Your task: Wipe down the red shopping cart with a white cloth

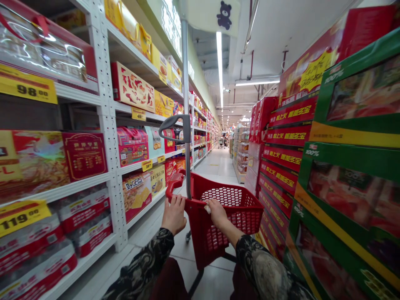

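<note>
A red plastic shopping cart with a perforated basket [200,243] stands directly before the person, its near wall hiding the basket's floor. The left hand [174,216] grasps its left near edge; the right hand [216,211] curls over the near rim, a small, whitish, crumpled scrap [207,208] at its fingers, hard to identify. Between them rises a grey metal pole [185,62] with a pale bear-printed flag [208,14], cut off above. White metal shelving [108,104] at left holds boxed goods; green windowed cartons [359,156], cropped at right, show blurred reddish contents.
</note>
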